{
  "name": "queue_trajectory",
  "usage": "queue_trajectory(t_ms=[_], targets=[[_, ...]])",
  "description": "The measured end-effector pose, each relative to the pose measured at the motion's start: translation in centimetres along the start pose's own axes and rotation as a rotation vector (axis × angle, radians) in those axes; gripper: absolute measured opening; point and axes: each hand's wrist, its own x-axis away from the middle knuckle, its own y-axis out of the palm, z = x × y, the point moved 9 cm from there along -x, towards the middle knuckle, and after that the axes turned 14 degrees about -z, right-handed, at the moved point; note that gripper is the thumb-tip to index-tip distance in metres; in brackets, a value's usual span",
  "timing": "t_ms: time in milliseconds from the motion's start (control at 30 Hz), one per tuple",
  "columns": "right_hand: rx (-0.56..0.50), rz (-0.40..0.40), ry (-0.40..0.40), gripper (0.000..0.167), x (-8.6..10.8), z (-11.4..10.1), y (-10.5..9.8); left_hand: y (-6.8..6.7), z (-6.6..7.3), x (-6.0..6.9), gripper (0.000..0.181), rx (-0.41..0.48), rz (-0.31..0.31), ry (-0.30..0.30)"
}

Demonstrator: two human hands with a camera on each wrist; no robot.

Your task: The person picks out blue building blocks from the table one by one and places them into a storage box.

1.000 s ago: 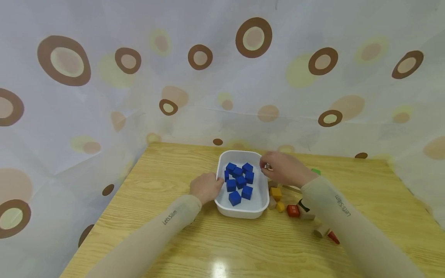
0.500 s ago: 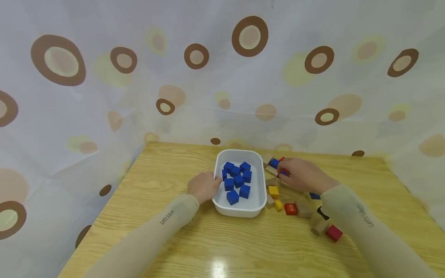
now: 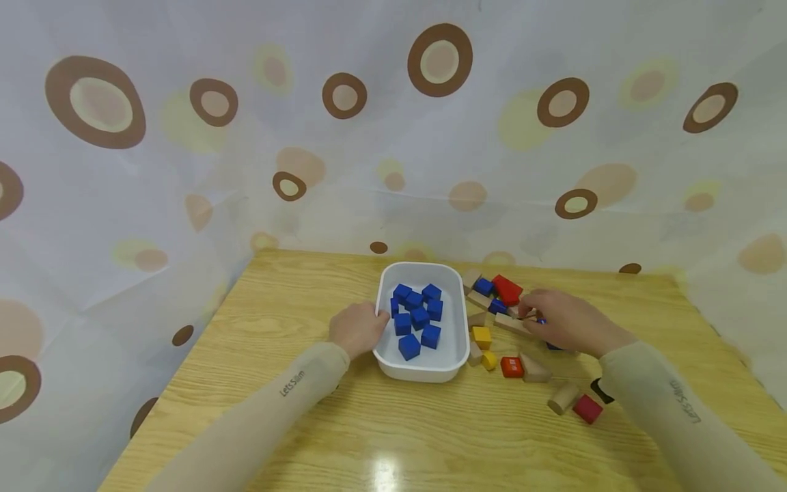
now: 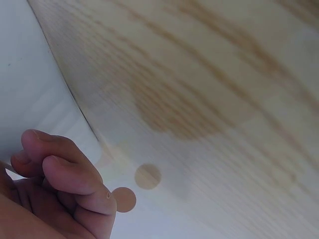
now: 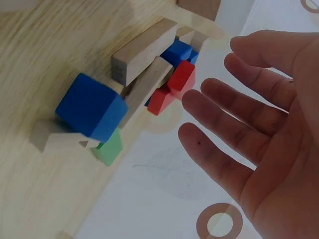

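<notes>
My left hand [image 3: 356, 330] grips the left wall of a white plastic tub [image 3: 423, 374], thumb over the rim and fingers curled against the outside. Several blue cubes [image 3: 419, 317] lie inside the tub. To its right, my right hand [image 3: 568, 322] hovers over a scatter of wooden blocks. The right wrist view shows its fingers [image 5: 214, 109] loosely extended with nothing held. Nearby in that view are a blue cube [image 5: 92, 107], a green block [image 5: 110, 148], red blocks [image 5: 182, 78] and long plain wooden blocks [image 5: 144, 52]. In the head view, the hand partly hides blue pieces beneath it.
Between the tub and my right forearm lie a yellow block [image 3: 481, 337], a red block [image 3: 512, 367], a wooden triangle [image 3: 533, 369], a wooden cylinder [image 3: 563, 398] and a dark red cube [image 3: 587, 408]. A spotted curtain [image 3: 381, 137] hangs behind the wooden table [image 3: 381, 437].
My right hand has moved from the tub's right rim rightward over the scattered blocks, uncovering red, blue and plain pieces. My left hand has kept its grip on the tub.
</notes>
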Motion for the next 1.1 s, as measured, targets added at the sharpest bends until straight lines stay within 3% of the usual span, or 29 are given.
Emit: queue_trajectory(t_ms=[333, 633, 1100], targets=[[0.006, -0.035, 0.051, 0.017, 1.7, 2.0, 1.2, 0.2, 0.1, -0.1, 0.039, 0.010, 0.007, 0.015], [0.010, -0.092, 0.138, 0.027, 1.9, 4.1, 2.7, 0.2, -0.1, -0.2, 0.039, 0.026, 0.002, 0.012], [0.031, -0.069, 0.082, 0.029, 1.6, 4.6, 3.9, 0.3, -0.2, 0.0, 0.038, 0.055, -0.006, 0.005]])
